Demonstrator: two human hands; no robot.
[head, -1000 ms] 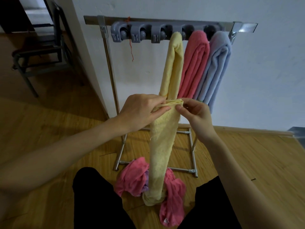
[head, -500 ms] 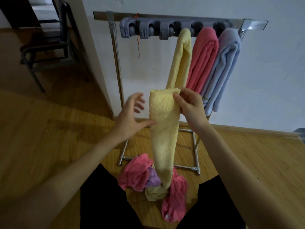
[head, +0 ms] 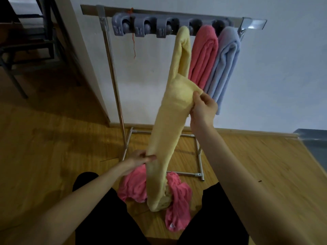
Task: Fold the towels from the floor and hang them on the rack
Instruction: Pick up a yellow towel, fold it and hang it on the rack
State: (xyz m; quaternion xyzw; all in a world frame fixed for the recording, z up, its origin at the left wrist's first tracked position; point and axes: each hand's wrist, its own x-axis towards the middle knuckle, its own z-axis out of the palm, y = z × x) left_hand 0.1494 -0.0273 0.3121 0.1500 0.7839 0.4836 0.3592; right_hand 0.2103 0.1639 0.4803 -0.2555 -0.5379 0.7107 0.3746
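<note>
A long yellow towel hangs lengthwise in front of me. My right hand pinches its folded top edge at chest height. Lower down, my left hand grips the towel's left edge, just above the floor pile. Its bottom end rests on the floor among loose pink towels. The metal rack stands against the wall with grey clips. A yellow towel, a pink towel and a light blue towel hang from its right half.
The rack's metal base frame lies on the wooden floor behind the pile. A dark chair stands at the far left past a wall corner. A red string dangles from the rail. My dark-clothed knees flank the pile.
My left hand let go of the towel's top edge and dropped down to grip the towel's lower left edge. My right hand kept its hold on the top. The view tilted downward.
</note>
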